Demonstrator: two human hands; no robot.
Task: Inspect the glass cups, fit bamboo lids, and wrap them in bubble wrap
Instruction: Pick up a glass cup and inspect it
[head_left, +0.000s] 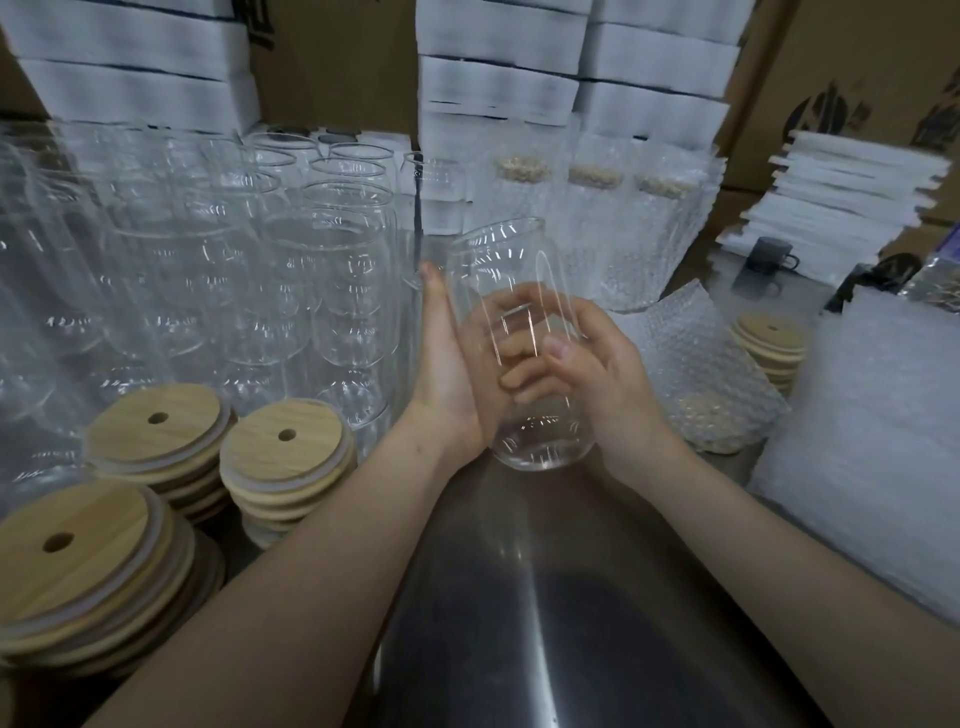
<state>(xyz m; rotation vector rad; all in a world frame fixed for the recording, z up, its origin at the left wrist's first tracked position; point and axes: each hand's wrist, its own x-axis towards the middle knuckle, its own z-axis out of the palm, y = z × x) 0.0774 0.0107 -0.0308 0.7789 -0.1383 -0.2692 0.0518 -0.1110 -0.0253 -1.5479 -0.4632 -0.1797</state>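
One smooth, clear glass cup (501, 254) is tilted above the steel desk (519, 597), both grips holding it: left hand (441, 369) cupping, right hand (602, 374) curled. Three stacks of round bamboo lids (288, 452) stand near left.

A brushed steel table (545, 597) fills the foreground, dully reflecting the light. Along the back, white foam blocks (498, 78) are stacked in tall columns against brown cardboard boxes (841, 62), one of them bearing a dark printed mark. At the right, a pile of thin white foam sheets (852, 192) sits unevenly. Just in front of it stands a dark grey mug (769, 257), with a black object (878, 275) nearby, too blurred to identify.
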